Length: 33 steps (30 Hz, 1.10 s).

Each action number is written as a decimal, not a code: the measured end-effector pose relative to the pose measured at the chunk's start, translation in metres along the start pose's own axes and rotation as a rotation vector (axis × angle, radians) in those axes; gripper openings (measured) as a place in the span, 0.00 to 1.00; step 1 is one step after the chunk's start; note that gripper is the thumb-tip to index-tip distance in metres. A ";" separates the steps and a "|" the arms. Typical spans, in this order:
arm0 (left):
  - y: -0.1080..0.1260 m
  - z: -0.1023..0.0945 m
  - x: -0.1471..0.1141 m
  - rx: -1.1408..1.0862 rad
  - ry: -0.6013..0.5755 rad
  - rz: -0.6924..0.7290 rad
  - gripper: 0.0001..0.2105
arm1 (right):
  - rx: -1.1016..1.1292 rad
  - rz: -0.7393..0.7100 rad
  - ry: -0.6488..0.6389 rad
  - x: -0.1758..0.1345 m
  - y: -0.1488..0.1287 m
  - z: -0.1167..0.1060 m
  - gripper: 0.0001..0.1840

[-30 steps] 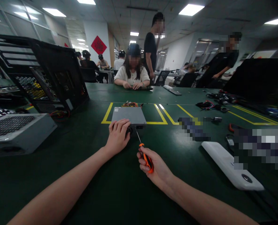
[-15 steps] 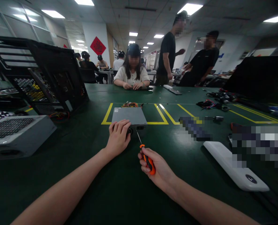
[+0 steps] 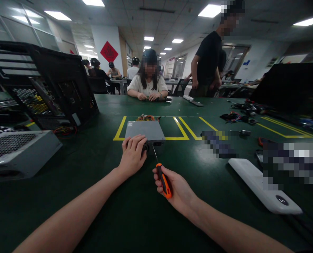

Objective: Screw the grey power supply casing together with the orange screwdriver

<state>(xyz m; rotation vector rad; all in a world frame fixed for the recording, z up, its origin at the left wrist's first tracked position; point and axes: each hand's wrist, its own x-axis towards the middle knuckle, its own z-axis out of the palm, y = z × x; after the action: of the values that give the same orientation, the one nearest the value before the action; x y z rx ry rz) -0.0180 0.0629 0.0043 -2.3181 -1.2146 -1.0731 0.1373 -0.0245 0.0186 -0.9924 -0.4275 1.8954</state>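
Grey metal box [image 3: 145,129]: it lies flat on the green desk [image 3: 114,218], in front of the person, across the near side of a rectangle of yellow tape [image 3: 183,130].
Wires [image 3: 147,118]: a coloured bundle is seen just behind the far edge of the box.
Left hand [image 3: 132,154]: its fingers lie together over the near left part of the box, and the thumb is at the front face. How firm this grip is, I cannot tell.
Right hand [image 3: 177,189]: the grip is closed around the handle of the screwdriver [image 3: 163,181], which is orange and black.
Screwdriver shaft: thin, tilted, it points away from the person to the front face of the box, just left of a dark socket [image 3: 158,143]. Whether the tip sits in a screw is too small to tell.
Left side of desk: a second grey box [image 3: 44,154] with a grille on top, and behind it a black computer case [image 3: 51,66].
Right side of desk: a white long device [image 3: 247,174] with a round dark spot; farther away, a heap of cables [image 3: 232,117].
Opposite side: a co-worker [image 3: 151,86] in a light top sits with both hands at the desk.
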 end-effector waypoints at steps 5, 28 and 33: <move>0.000 0.001 0.000 -0.004 -0.004 -0.001 0.19 | 0.027 -0.005 0.015 0.001 0.000 -0.001 0.08; 0.000 0.000 0.000 -0.004 0.001 0.001 0.18 | 0.035 0.031 0.020 -0.004 -0.002 0.004 0.12; -0.002 0.001 0.000 -0.005 0.000 0.013 0.19 | 0.011 -0.036 0.009 -0.004 -0.003 0.004 0.05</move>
<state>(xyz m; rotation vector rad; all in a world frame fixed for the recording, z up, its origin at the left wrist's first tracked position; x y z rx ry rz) -0.0190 0.0650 0.0033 -2.3265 -1.1961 -1.0726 0.1369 -0.0262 0.0243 -0.9794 -0.4270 1.8586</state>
